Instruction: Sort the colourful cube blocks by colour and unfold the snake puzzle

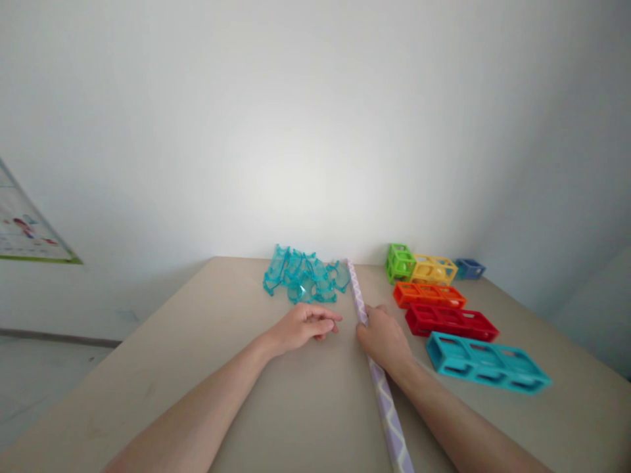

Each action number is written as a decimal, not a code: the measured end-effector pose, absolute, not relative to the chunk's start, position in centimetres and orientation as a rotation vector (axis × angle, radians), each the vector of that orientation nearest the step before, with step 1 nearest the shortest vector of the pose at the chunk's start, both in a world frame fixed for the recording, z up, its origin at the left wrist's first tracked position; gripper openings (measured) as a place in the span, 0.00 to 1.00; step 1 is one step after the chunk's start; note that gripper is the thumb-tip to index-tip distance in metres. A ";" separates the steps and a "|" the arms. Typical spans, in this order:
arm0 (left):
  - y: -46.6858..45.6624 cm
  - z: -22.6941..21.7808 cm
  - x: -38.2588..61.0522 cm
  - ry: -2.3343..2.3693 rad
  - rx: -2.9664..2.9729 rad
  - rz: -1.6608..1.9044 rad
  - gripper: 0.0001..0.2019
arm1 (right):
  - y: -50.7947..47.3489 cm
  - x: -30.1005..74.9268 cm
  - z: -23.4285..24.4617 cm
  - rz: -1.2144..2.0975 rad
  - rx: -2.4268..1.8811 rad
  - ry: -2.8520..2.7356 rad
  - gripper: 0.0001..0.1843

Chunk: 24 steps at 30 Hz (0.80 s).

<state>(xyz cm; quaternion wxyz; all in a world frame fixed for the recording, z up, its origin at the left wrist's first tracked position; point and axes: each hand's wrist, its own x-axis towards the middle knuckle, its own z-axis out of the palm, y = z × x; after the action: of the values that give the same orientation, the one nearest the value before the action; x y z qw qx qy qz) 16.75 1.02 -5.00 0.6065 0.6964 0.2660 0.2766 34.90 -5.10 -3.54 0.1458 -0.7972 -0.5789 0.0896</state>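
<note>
Grips the purple strip (385, 401) with the right hand (386, 338), on the desk (305, 407) between teal pieces (280, 263) and coloured frames (451, 322); holds the left hand (300, 326) half-open nearby. Aims the strip lengthwise at the wall (296, 131), losing the near end below view; hides a stretch under the grip.

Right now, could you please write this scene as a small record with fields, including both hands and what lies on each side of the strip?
Left hand: left of the strip, fingers slightly curled, no object visible in it
Right hand: closed on the purple strip
Strip pattern: pale zigzag
Left of strip: pile of see-through teal pieces
Right of strip: open-frame blocks in green, yellow, orange, red, light blue and dark blue
Surface: beige table
</note>
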 end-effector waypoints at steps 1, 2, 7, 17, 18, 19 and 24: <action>1.0 -5.0 16.8 0.614 1.605 0.639 0.17 | -5.1 34.9 -3.5 0.258 -2.296 -1.668 0.16; 1.0 -5.0 16.8 0.613 1.601 0.639 0.17 | -5.1 34.9 -3.5 0.258 -2.296 -1.669 0.16; 1.0 -4.9 16.7 0.614 1.598 0.636 0.18 | -5.2 34.8 -3.5 0.262 -2.301 -1.669 0.16; 1.1 -5.2 16.7 0.594 1.614 0.631 0.17 | -5.2 34.6 -3.6 0.227 -2.293 -1.684 0.16; 1.1 -5.2 16.7 0.592 1.615 0.629 0.18 | -5.1 34.7 -3.6 0.205 -2.290 -1.684 0.17; 1.1 -5.2 16.7 0.587 1.616 0.627 0.18 | -5.1 34.8 -3.6 0.170 -2.284 -1.679 0.20; 1.1 -5.1 16.7 0.592 1.619 0.634 0.17 | -4.9 36.4 -2.6 -0.271 -2.254 -1.563 0.24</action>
<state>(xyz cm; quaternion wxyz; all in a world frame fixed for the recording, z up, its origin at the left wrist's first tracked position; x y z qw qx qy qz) 16.70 1.06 -5.06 0.6070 0.7004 0.2560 0.2745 36.39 -4.93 -2.59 0.1915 -0.8026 -0.5566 -0.0966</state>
